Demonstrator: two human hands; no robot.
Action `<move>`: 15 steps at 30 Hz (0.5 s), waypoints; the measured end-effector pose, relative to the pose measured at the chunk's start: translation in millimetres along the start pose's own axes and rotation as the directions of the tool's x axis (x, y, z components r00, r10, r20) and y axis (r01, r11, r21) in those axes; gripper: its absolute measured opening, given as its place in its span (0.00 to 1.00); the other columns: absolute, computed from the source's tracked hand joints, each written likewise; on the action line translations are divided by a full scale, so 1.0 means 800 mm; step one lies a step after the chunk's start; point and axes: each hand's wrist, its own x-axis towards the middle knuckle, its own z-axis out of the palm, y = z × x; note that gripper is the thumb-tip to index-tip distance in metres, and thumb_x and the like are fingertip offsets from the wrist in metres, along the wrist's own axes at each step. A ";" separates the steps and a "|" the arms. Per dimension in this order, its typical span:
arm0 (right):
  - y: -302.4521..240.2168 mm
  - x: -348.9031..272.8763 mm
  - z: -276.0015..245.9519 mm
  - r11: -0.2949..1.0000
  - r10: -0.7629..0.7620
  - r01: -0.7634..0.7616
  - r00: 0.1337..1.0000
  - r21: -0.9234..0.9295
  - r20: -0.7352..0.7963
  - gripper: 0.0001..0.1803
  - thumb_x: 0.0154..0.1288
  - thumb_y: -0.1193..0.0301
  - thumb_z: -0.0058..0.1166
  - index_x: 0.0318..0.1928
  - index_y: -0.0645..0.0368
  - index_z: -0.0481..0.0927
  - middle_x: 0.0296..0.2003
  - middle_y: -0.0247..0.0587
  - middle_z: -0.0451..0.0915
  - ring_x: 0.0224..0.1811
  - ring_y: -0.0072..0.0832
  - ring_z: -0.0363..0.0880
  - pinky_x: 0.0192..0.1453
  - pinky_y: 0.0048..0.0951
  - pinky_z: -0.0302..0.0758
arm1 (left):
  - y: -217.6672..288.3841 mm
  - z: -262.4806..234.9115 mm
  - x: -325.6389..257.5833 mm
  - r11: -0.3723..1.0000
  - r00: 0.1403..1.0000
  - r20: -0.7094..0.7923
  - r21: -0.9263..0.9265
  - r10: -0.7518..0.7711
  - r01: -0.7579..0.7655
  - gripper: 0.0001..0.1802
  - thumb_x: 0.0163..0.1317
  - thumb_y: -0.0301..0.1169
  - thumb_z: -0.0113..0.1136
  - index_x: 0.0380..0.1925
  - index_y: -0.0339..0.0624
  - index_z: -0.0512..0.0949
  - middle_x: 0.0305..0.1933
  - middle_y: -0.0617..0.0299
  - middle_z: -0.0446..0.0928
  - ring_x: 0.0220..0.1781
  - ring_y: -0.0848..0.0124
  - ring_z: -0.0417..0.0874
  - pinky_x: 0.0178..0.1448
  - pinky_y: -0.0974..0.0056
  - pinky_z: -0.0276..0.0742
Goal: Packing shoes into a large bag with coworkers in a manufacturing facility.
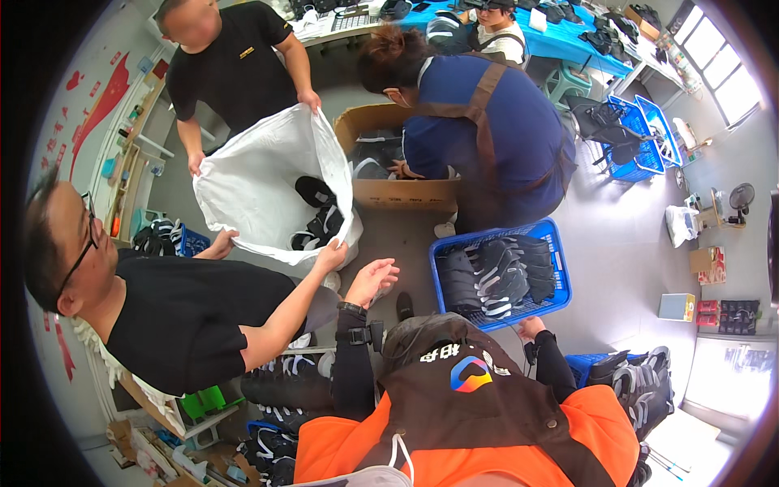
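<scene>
My left hand (372, 282) is raised in front of me, palm turned up and fingers stretched out, with nothing in it. It is close to the mouth of a large white sack (251, 178) but apart from it. Black padded pieces with white parts (320, 219) lie inside the sack. My right hand (531, 327) is closed at the near edge of a blue plastic basket (560, 268); its fingers are partly hidden. Rows of black and grey padded pieces (499, 272) fill that basket.
Two people in black shirts (187, 316) hold the sack's rim. A person in blue (511, 138) bends over a cardboard box (406, 193) with similar pieces. Piles of dark pieces (641, 385) flank me. Blue baskets (633, 166) stand farther right; a blue-covered table (560, 45) is behind.
</scene>
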 end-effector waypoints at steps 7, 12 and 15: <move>-0.006 -0.016 0.007 0.998 0.020 -0.022 0.999 0.065 0.035 0.11 0.72 0.68 0.53 0.45 0.64 0.78 0.28 0.48 0.86 0.22 0.33 0.85 0.20 0.32 0.75 | 0.003 0.000 0.006 1.000 1.000 0.016 -0.009 0.016 -0.016 0.21 0.75 0.40 0.57 0.62 0.41 0.75 0.54 0.59 0.83 0.48 0.74 0.84 0.50 0.70 0.76; -0.013 -0.025 0.009 0.997 0.010 -0.011 1.000 0.082 0.014 0.10 0.71 0.69 0.52 0.45 0.63 0.78 0.27 0.48 0.84 0.21 0.34 0.83 0.21 0.33 0.76 | -0.002 -0.003 0.001 0.999 0.999 0.025 -0.032 0.024 -0.023 0.21 0.76 0.39 0.57 0.62 0.41 0.75 0.54 0.58 0.83 0.48 0.74 0.84 0.50 0.70 0.77; -0.011 -0.027 0.008 0.993 -0.008 0.008 1.000 0.116 -0.001 0.10 0.70 0.69 0.52 0.44 0.63 0.78 0.26 0.49 0.84 0.22 0.34 0.83 0.21 0.34 0.76 | -0.002 -0.001 -0.002 1.000 0.999 0.034 -0.021 0.012 -0.011 0.21 0.76 0.39 0.56 0.63 0.40 0.74 0.54 0.58 0.83 0.48 0.74 0.84 0.49 0.71 0.77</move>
